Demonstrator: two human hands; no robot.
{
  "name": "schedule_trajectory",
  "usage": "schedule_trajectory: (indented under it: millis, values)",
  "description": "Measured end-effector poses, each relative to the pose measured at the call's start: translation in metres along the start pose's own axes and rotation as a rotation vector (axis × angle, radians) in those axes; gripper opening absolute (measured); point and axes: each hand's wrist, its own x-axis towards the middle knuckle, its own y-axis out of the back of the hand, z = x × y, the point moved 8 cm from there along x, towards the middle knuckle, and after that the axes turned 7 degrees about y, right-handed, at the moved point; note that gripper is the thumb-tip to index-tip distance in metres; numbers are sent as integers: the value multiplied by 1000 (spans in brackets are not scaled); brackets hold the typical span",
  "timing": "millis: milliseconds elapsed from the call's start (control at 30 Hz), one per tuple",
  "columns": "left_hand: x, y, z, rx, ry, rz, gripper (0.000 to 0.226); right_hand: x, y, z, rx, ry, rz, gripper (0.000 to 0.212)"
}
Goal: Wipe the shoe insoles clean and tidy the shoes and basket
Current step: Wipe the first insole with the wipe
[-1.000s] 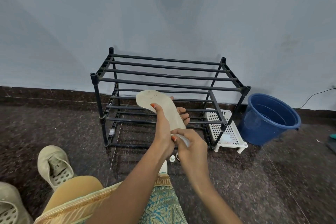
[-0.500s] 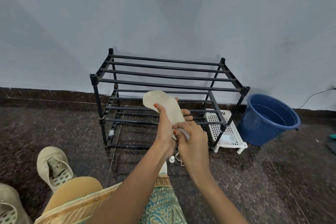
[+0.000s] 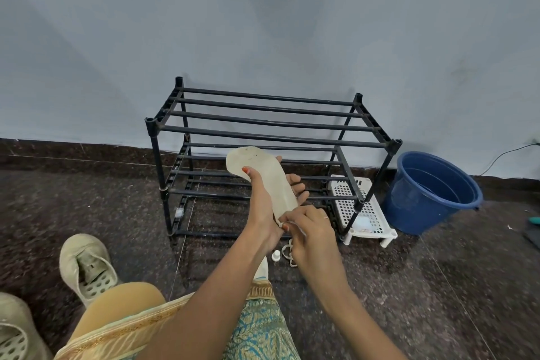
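A pale shoe (image 3: 84,266) and a second shoe (image 3: 14,330) lie near left, out of the way. At centre the left hand (image 3: 263,202) grips the insole (image 3: 263,178), thumb on its face and fingers curled behind, before the black rack (image 3: 263,120). The right hand (image 3: 309,231) pinches something pale at the heel end, perhaps a wipe. Bracing the insole against flexing and rubbing heel to toe seems best. Small white bits (image 3: 287,254) lie beneath. Right, the white basket (image 3: 362,207) sits by the rack's end, near the blue bucket (image 3: 432,193). Nothing blocks wiping.
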Motion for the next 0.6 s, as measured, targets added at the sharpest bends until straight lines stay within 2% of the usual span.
schedule_trajectory:
  millis: [400,600]
  values:
    - [1,-3,-2,134,22,-20,68,2,7,18,-106,16,74,29]
    - [2,-4,-6,178,54,-12,64,15,10,20,-131,27,107,22]
